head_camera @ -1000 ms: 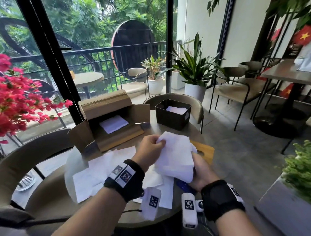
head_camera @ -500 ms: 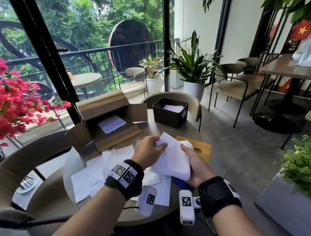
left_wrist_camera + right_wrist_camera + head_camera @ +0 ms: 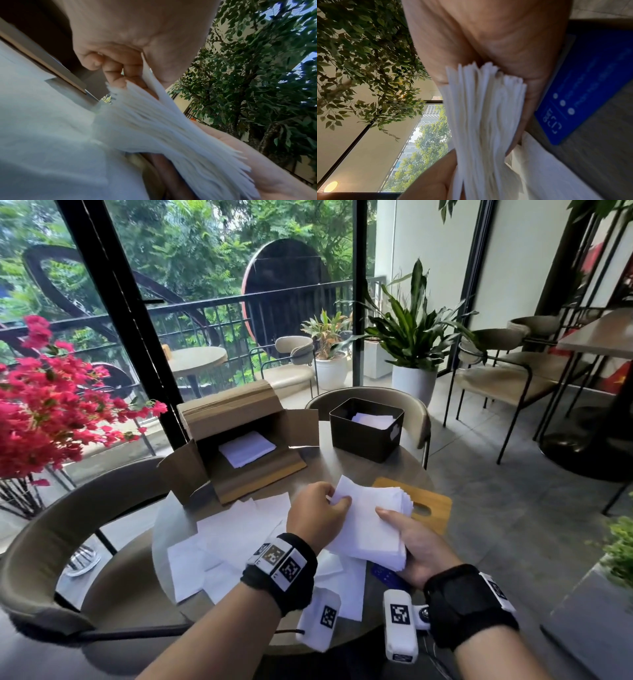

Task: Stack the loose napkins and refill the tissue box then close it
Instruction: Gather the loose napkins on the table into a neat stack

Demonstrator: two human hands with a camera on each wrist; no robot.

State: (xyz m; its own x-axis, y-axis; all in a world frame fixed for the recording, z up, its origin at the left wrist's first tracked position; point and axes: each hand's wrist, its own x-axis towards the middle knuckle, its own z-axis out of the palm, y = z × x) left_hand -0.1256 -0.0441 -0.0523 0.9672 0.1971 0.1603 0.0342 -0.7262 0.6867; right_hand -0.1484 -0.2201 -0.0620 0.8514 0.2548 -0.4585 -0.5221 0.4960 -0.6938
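Both my hands hold a thick stack of white napkins just above the round table. My left hand pinches its left edge, thumb on top; the left wrist view shows the fingers curled under the stack. My right hand grips the near right corner, thumb across the top; the sheet edges fan out in the right wrist view. Loose napkins lie scattered on the table's left. A black tissue box with a few napkins inside stands open at the far side. Its wooden lid lies under the stack's far edge.
An open cardboard carton with white napkins inside lies on its side at the back left. A blue card lies under my right hand. Chairs surround the table. Pink flowers stand at the left.
The crumpled, raised bundle has been flattened into a squarer stack and lowered toward the table. My right thumb has come over onto the top sheet.
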